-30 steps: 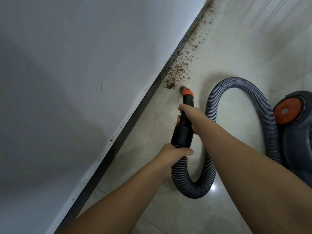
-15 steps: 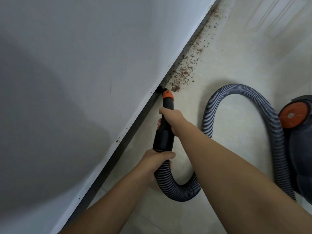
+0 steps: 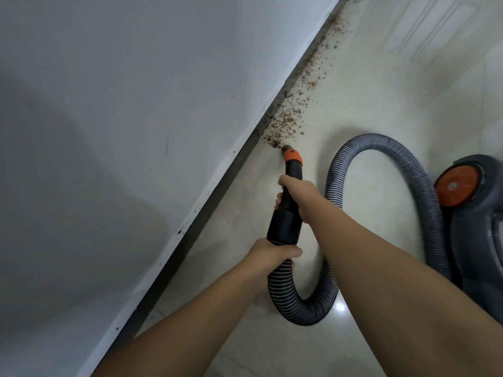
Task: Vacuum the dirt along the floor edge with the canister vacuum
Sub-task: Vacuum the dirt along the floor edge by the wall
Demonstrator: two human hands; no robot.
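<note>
Two things set this moment apart from half a second ago: your nozzle tip point(image 3: 290, 154) has come off the dark wall gap and back out onto the tile, and it now sits at the near end of the dirt point(image 3: 288, 123). Your canister vacuum point(image 3: 479, 213) stands at three o'clock, and its ribbed hose point(image 3: 381, 186) loops round to six o'clock. The dirt runs along the wall point(image 3: 122, 131) edge toward one o'clock. Your right hand point(image 3: 298, 197) wraps the black wand point(image 3: 285, 219), tip just beyond at twelve. Your left hand point(image 3: 272, 257) grips the hose below the cuff.
</note>
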